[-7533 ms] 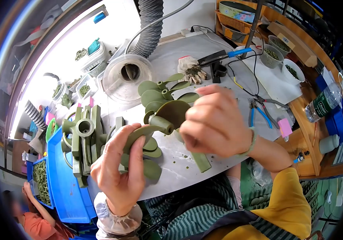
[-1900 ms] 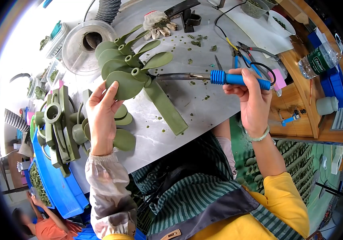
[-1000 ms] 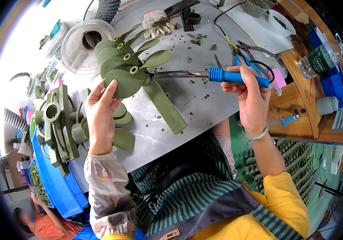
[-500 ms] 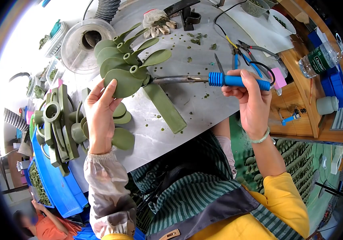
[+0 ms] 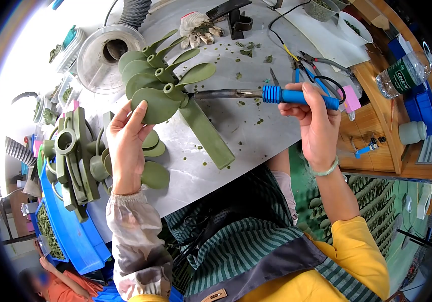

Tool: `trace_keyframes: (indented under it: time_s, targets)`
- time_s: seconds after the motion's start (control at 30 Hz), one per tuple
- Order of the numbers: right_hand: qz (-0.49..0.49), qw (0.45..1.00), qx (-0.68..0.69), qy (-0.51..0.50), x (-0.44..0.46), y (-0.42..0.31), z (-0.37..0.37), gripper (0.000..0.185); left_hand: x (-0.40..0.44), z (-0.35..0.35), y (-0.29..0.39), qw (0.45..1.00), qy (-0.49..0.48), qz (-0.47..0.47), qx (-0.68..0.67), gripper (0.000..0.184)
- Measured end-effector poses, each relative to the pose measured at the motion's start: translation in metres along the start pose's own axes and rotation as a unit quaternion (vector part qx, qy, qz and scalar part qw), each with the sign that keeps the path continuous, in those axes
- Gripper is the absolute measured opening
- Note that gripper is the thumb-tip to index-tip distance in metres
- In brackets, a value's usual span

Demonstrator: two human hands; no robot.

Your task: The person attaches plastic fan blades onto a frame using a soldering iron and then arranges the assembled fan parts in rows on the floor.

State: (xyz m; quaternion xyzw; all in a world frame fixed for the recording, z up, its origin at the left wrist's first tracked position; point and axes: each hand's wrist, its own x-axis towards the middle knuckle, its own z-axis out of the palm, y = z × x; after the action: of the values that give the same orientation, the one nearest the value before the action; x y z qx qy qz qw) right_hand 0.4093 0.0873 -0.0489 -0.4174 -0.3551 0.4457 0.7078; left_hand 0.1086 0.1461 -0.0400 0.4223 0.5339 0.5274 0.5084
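My left hand (image 5: 128, 143) pinches the edge of a round blade on the green propeller part (image 5: 155, 105), which has several blades and hubs in a row. A flat green bar (image 5: 208, 136) slants from its lower end over the table. In my right hand (image 5: 319, 126) is the blue handle of a soldering iron (image 5: 299, 96); its metal shaft points left, and its tip is at the joint beside the nearest hub. Whether the tip touches is too small to tell. Another green part (image 5: 72, 156) with bars and a ring stands left of my left hand.
A clear round container (image 5: 92, 65) and a soiled glove (image 5: 201, 29) lie farther back. Pliers (image 5: 321, 63) and the iron's cable are at the right, near a bottle (image 5: 402, 75). A blue tray (image 5: 75, 234) is at the left, with another person (image 5: 65, 284) beyond it.
Since several seconds ago, my right hand has taken hold of the soldering iron and brought it to the part. Over the last second, the iron's tip has shifted only slightly at the joint.
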Motion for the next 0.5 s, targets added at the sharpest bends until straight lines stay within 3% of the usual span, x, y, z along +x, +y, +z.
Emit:
trace_keyframes:
  time_s: [0.5]
  targets:
    - [0.015, 1.0, 0.007, -0.003, -0.0073, -0.001, -0.0017, 0.029, 0.0005, -0.001, -0.0014, 1.0, -0.001, 0.001, -0.008, 0.024]
